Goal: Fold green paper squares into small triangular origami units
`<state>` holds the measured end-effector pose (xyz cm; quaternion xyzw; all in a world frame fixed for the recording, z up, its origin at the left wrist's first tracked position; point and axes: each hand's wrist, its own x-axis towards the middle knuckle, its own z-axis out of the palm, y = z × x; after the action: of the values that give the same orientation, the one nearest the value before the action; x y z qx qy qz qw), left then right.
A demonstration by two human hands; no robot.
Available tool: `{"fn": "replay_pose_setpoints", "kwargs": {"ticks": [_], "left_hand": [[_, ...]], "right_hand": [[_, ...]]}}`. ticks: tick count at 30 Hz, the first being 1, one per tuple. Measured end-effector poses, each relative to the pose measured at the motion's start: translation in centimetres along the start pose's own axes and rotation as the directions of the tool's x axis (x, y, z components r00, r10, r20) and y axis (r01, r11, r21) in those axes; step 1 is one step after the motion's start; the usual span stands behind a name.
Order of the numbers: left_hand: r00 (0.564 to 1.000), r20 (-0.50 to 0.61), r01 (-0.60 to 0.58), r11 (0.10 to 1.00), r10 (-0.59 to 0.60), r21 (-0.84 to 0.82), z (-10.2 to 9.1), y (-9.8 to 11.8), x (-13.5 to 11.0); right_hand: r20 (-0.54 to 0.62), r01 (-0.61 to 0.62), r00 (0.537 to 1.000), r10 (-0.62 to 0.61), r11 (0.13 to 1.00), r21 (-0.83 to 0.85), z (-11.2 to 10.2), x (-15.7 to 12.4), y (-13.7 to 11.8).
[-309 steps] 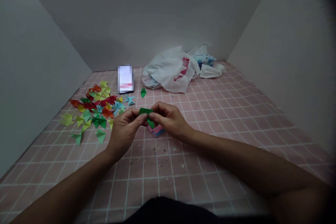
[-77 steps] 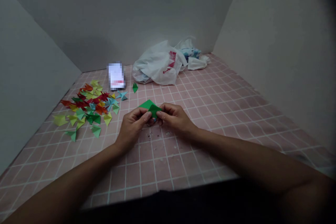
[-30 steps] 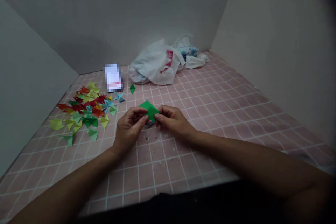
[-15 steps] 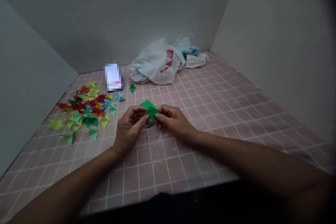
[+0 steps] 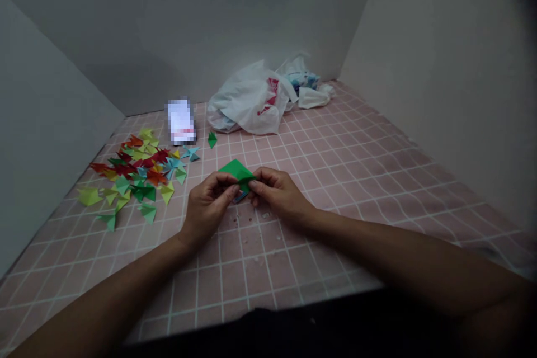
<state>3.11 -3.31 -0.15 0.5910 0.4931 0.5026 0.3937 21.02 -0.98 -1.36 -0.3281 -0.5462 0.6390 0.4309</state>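
Left hand (image 5: 206, 199) and right hand (image 5: 277, 193) pinch green paper (image 5: 234, 168), near edge part-hidden. White bag (image 5: 245, 102) beyond, 12 o'clock; can't see inside.

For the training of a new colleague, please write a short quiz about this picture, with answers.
1. What do the left hand and right hand hold together?
2. True or false: the white plastic bag with red print lies right of the phone in the picture.
3. Most folded paper pieces lie: A) right of the right hand; B) on the white plastic bag; C) left of the left hand.

Key: 1. Green paper, partly folded. 2. True. 3. C.
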Motion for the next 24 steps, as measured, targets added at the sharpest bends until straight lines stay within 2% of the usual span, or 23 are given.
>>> {"fn": "replay_pose_setpoints", "kwargs": {"ticks": [5, 10, 14, 18, 24], "left_hand": [[0.999, 0.011, 0.046, 0.998, -0.046, -0.046, -0.05, 0.02, 0.2], [0.988, 0.002, 0.155, 0.972, -0.157, -0.174, -0.02, 0.34, 0.25], [0.985, 0.031, 0.175, 0.962, -0.172, -0.209, -0.11, 0.34, 0.19], [0.979, 0.094, 0.199, 0.951, -0.181, -0.236, -0.17, 0.23, 0.22], [0.97, 0.132, 0.238, 0.919, -0.206, -0.316, -0.08, -0.19, 0.32]], "right_hand": [[0.001, -0.003, 1.0, 0.002, 0.999, 0.049, 0.05, -0.05, 0.0], [0.022, 0.098, 0.995, -0.1, 0.994, 0.054, -0.1, 0.03, -0.24], [0.053, 0.066, 0.996, -0.067, 0.997, 0.027, -0.26, 0.06, -0.23], [0.022, 0.055, 0.998, -0.057, 0.996, 0.071, -0.27, 0.13, 0.04], [0.002, 0.016, 1.0, -0.016, 0.993, 0.118, -0.28, 0.17, -0.02]]}}
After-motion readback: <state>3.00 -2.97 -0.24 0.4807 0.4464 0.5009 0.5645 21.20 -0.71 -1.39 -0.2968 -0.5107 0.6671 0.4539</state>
